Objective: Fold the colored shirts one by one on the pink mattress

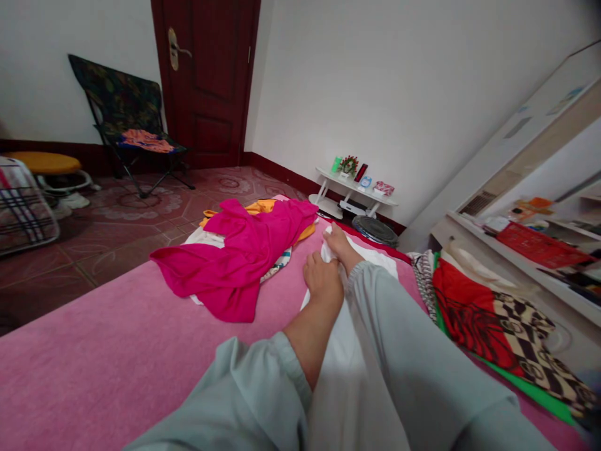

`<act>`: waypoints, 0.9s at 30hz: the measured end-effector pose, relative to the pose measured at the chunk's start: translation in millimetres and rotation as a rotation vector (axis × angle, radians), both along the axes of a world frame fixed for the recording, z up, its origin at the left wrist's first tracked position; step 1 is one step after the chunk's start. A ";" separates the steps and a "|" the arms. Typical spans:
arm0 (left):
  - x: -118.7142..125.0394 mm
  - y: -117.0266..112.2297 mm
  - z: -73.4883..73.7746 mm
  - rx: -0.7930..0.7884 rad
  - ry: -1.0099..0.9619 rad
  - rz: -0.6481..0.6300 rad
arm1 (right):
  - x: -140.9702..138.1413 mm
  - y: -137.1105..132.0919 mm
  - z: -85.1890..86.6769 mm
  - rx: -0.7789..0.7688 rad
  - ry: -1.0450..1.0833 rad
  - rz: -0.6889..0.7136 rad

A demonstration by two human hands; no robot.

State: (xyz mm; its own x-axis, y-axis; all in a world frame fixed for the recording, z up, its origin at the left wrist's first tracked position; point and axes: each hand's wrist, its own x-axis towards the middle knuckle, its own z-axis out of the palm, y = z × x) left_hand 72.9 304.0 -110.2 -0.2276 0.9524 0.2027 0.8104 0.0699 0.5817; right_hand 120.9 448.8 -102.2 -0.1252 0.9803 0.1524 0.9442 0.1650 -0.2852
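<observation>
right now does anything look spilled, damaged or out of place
Nothing looks spilled, and no damage shows on the white cloth. The pink garment lies crumpled over other clothes, and an orange cloth sits bunched on the chair: untidy, hardly odd.

"Where does that camera look from?"

"The wearer's own head, pointed forward and down, so the pale sleeves [248, 391] loom close at the bottom."

"Facing which way?"

"Out across the pink cover [107, 351]. The left hand [323, 280] and right hand [344, 243] sit near mid-view; the door [211, 88] and white wall [357, 88] stand well beyond, shelving [530, 263] slanting along the right."
</observation>
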 end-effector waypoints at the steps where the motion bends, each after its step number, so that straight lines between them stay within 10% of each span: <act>1: -0.3 -0.6 0.1 0.001 -0.002 -0.001 | 2.6 -3.1 1.0 0.012 0.037 0.018; 8: -0.6 -1.5 -0.6 0.001 0.030 0.007 | 54.4 -49.8 1.6 0.239 0.185 0.057; 18: -7.7 -2.0 -4.2 0.007 0.087 -0.070 | 86.2 -117.6 -4.8 -0.260 -0.125 0.121; 27: -47.6 -43.7 -6.5 -0.055 0.134 -0.417 | 164.3 -292.1 -12.3 -0.168 0.095 0.313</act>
State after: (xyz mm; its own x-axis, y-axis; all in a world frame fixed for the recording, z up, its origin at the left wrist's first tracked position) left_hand 25.3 260.3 -116.7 0.2033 0.9675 0.1503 0.8439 -0.2509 0.4741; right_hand 285.2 156.7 -114.5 -0.4161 0.9091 0.0177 0.8232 0.3849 -0.4173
